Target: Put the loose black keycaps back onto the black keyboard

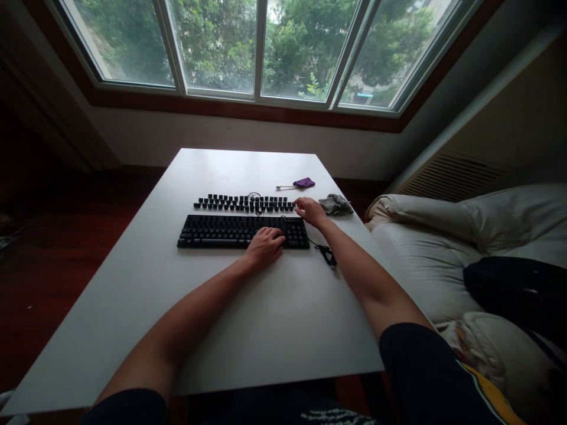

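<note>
A black keyboard [221, 231] lies across the middle of a white table [230, 330]. Behind it sit rows of loose black keycaps [230, 203]. My left hand [264, 245] rests on the keyboard's right part with its fingers curled down onto the keys. My right hand [310, 211] reaches past the keyboard's far right corner to the right end of the keycap rows, fingers bent together in a pinch there. What they hold, if anything, is too small to see.
A purple cloth with a small brush [303, 183] lies behind the keycaps. A grey rag [335, 204] sits near the table's right edge. The keyboard's cable and plug [326, 254] trail to the right. A white sofa [443, 248] stands at the right, windows behind.
</note>
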`<state>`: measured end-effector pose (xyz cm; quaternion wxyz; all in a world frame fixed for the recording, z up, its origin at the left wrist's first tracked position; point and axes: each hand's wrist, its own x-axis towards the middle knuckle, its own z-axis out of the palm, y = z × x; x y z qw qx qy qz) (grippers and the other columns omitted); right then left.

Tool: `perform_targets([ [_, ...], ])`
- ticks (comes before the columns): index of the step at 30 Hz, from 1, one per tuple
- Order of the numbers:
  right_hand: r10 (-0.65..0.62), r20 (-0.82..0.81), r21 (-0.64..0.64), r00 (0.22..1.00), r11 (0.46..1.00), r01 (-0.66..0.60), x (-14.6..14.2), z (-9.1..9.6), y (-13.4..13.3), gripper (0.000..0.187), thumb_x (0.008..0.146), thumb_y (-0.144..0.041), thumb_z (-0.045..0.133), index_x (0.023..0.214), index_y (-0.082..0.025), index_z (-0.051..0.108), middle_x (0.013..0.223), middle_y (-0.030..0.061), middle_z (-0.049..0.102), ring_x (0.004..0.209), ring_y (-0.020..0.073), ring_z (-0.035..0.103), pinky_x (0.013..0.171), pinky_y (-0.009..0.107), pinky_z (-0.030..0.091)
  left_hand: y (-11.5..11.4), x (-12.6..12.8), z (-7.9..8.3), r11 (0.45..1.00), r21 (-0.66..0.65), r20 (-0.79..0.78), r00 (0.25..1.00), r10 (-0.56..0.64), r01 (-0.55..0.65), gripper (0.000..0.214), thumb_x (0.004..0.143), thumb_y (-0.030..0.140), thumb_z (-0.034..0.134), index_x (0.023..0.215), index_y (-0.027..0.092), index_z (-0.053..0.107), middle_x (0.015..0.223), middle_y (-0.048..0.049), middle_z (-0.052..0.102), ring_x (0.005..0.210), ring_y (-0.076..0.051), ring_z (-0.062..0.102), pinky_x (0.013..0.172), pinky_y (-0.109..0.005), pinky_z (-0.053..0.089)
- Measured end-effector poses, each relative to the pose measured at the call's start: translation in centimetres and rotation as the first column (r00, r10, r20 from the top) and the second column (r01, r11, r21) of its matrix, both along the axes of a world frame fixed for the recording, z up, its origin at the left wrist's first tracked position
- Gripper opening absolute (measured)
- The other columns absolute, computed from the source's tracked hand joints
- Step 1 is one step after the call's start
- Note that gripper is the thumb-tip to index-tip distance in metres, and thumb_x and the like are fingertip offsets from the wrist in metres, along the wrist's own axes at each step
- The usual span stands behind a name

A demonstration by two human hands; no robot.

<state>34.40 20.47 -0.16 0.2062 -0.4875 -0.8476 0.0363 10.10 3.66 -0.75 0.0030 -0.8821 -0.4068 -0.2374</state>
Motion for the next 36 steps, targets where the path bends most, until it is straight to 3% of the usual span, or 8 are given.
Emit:
perform_targets([
  [11, 0.172, 0.174, 0.019, 0.97, 0.984, -0.178, 0.5, -0.2, 2.4, 0.019, 0.09, -0.026, 0.066, 0.108, -0.02, 0.07, 0.091, 0.0075, 0.068, 0.09, 0.0234, 0.059, 0.078, 0.032, 0.043, 0.3, 0.0, 0.3, 1.0, -0.007, -0.006, 1.0, 0.002, -0.002, 0.027, 0.093, 0.024, 0.053, 0.116, 0.023, 0.069, 0.124, -0.0091, 0.063, 0.114, -0.025, 0.057, 0.106, -0.045, 0.042],
  [18, 0.193, 0.218, 0.019, 0.957, 0.979, -0.202, -0.1, -0.1, 2.8, 0.017, 0.091, -0.023, 0.064, 0.106, -0.019, 0.071, 0.096, 0.0088, 0.071, 0.095, 0.0241, 0.061, 0.083, 0.032, 0.044, -0.1, -0.1, 0.6, 0.999, -0.007, 0.009, 0.999, 0.049, -0.049, 0.029, 0.091, 0.026, 0.057, 0.118, 0.025, 0.067, 0.131, -0.0087, 0.061, 0.119, -0.026, 0.055, 0.108, -0.046, 0.04],
  [21, 0.119, 0.131, 0.059, 0.984, 0.99, -0.127, 0.2, 0.2, 2.1, 0.017, 0.091, -0.025, 0.063, 0.106, -0.018, 0.071, 0.092, 0.0087, 0.07, 0.093, 0.0242, 0.061, 0.083, 0.033, 0.045, -0.3, -0.1, 0.5, 0.987, -0.005, 0.043, 0.986, 0.159, -0.159, 0.036, 0.089, 0.032, 0.062, 0.123, 0.024, 0.064, 0.133, -0.0098, 0.06, 0.121, -0.029, 0.053, 0.112, -0.049, 0.037],
  [24, 0.051, -0.033, 0.071, 0.998, 0.996, -0.048, 0.9, 0.9, 0.8, 0.018, 0.091, -0.03, 0.064, 0.103, -0.018, 0.071, 0.087, 0.0072, 0.068, 0.084, 0.0226, 0.06, 0.08, 0.033, 0.046, -0.1, 0.0, 0.2, 0.98, -0.026, 0.06, 0.979, 0.196, -0.195, 0.042, 0.087, 0.035, 0.065, 0.127, 0.022, 0.062, 0.132, -0.0108, 0.06, 0.122, -0.03, 0.053, 0.112, -0.049, 0.038],
  [30, 0.243, -0.214, -0.103, 0.946, 0.958, -0.269, 1.0, 2.6, -3.5, 0.02, 0.09, -0.038, 0.065, 0.096, -0.021, 0.072, 0.094, 0.0061, 0.067, 0.081, 0.019, 0.061, 0.075, 0.031, 0.049, 0.9, 0.6, -0.3, 0.985, -0.047, 0.072, 0.983, 0.171, -0.168, 0.043, 0.088, 0.035, 0.064, 0.128, 0.021, 0.062, 0.132, -0.011, 0.061, 0.124, -0.029, 0.053, 0.111, -0.046, 0.04],
  [36, 0.294, -0.115, -0.141, 0.949, 0.941, -0.308, 0.5, 2.4, -5.3, 0.016, 0.088, -0.034, 0.068, 0.097, -0.021, 0.073, 0.1, 0.0076, 0.067, 0.098, 0.0232, 0.062, 0.086, 0.034, 0.05, 1.6, 0.7, -0.4, 0.992, -0.066, 0.059, 0.992, 0.114, -0.11, 0.043, 0.091, 0.03, 0.059, 0.133, 0.022, 0.06, 0.14, -0.0105, 0.06, 0.132, -0.027, 0.052, 0.119, -0.049, 0.032],
])
